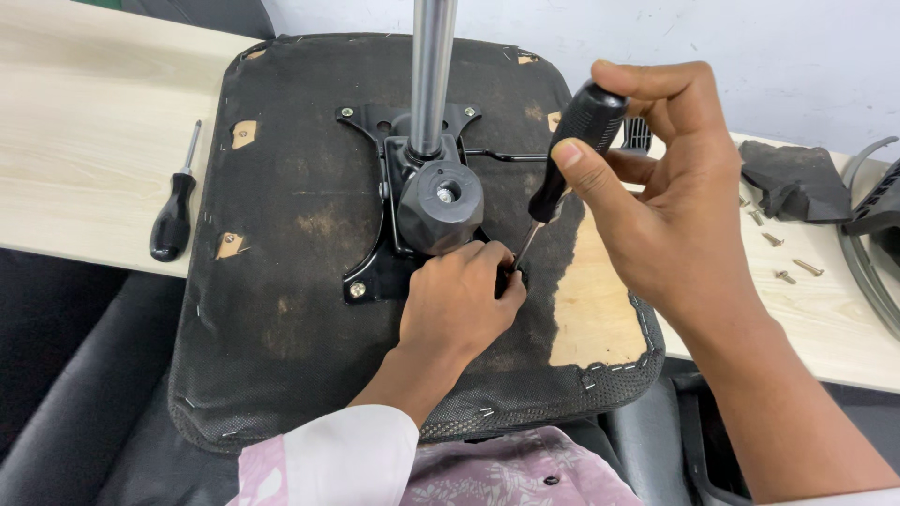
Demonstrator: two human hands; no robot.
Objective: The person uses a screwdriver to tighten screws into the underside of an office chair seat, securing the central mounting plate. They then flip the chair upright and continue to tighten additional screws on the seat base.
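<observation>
A screwdriver [567, 169] is clenched by its thick black handle in the right hand [656, 197], tip at the plate's [370, 272] lower right corner. The left hand [459, 305] is pinched around the tip. It looks light, stiff; the ribbed handle should resist slipping.

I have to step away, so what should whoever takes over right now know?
Right hand grips the screwdriver, tip down at the plate's near-right corner. Left hand steadies the tip there. The seat lies upside down on the table, plate and post attached. Screws show at three plate corners; the fourth is hidden under the hands. Loose screws lie right; a spare screwdriver lies left.
</observation>
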